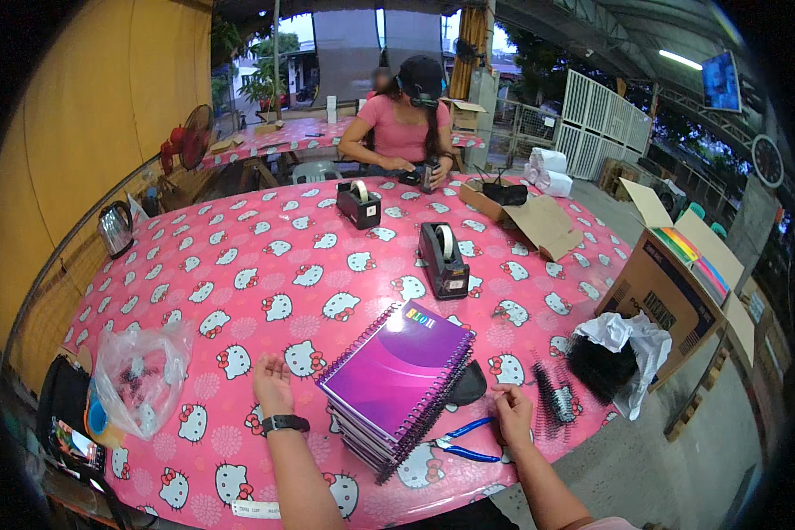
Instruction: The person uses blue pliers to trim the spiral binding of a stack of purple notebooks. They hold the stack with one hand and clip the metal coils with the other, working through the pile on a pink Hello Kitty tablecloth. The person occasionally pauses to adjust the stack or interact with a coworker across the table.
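A stack of purple spiral notebooks (396, 369) stands on the pink table between my hands. My left hand (274, 389) rests on the tabletop left of the stack, palm partly up, fingers loosely extended and nothing in them. On the right, my right hand (512, 415) lies with its fingers curled in, and no object shows in it. Blue-handled pliers (465, 443) lie between the stack and that hand. A black rounded flat thing (468, 385) sits partly behind the notebooks. Loose black binding coils (552, 393) lie just right of my right hand.
More black coils (599, 367) sit in crumpled white paper near a cardboard box (658, 291). Two tape dispensers (443, 261) (359, 205) stand ahead. A plastic bag (141, 380) lies left. Across the table a co-worker (406, 124) handles a dark object. A kettle (115, 230) stands far left.
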The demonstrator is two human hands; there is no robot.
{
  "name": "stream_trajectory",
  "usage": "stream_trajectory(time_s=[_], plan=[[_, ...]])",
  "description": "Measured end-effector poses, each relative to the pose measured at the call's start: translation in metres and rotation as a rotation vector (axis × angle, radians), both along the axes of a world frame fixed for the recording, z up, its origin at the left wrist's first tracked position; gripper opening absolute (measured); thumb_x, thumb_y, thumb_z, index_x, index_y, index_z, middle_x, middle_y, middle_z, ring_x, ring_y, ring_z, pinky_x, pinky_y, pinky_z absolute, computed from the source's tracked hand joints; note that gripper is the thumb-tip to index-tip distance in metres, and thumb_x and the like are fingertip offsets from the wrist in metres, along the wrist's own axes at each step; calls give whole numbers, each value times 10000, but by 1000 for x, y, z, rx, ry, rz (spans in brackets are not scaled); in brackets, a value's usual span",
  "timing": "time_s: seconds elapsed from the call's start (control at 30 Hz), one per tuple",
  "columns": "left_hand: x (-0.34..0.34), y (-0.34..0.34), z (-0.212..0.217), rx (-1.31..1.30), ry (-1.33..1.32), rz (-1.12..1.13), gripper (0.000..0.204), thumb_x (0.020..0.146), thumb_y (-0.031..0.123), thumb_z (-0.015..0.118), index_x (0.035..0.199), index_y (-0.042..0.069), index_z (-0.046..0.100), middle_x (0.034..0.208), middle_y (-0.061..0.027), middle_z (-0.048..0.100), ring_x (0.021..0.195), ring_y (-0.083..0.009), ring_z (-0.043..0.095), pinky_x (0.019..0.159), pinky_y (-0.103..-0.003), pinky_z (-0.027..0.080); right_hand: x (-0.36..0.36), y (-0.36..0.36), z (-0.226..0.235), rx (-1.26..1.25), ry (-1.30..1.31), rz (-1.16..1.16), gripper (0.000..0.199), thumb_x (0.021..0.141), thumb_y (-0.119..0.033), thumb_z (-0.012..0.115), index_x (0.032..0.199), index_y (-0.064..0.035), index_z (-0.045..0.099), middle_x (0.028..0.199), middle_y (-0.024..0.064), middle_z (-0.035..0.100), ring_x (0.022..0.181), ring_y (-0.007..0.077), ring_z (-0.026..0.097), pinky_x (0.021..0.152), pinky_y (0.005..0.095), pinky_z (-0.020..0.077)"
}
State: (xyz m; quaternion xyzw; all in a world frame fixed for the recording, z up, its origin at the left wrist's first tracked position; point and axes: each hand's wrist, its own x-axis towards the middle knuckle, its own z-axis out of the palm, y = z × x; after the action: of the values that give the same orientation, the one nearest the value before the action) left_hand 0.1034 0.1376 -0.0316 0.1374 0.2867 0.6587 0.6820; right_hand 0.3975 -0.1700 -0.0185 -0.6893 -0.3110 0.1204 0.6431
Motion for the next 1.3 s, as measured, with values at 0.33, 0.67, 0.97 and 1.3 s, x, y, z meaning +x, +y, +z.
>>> stream_trajectory(time_s=[0.33,0.67,0.97,1.3], plan=[[-7,1,-4,36,-108,-99,211,838,197,588,1006,75,552,867,-14,559,777,-133,538,726,-271,456,2,8,-1,10,-27,-34,119,827,-68,575,922,-11,617,618,-65,432,573,30,378,513,196,296],[-3,0,-4,46,-93,-97,261,840,209,593,1057,73,545,883,-8,551,796,-121,532,749,-260,445,4,4,-5,17,-54,-26,124,832,-70,569,931,-12,614,655,-43,486,582,39,411,523,196,329],[-5,-2,-1,67,-33,-66,217,844,193,590,1022,73,560,850,-9,555,781,-130,529,746,-263,438,72,96,73,185,-274,99,428,793,-59,562,1216,-28,511,783,2,512,690,83,471,601,221,403],[-1,-3,4,3,-104,-108,256,838,208,592,1053,78,542,884,-24,561,798,-139,537,732,-284,455,156,333,167,-912,-865,-72,712,787,-182,521,1425,-223,207,1275,148,494,1165,329,484,928,631,301]])
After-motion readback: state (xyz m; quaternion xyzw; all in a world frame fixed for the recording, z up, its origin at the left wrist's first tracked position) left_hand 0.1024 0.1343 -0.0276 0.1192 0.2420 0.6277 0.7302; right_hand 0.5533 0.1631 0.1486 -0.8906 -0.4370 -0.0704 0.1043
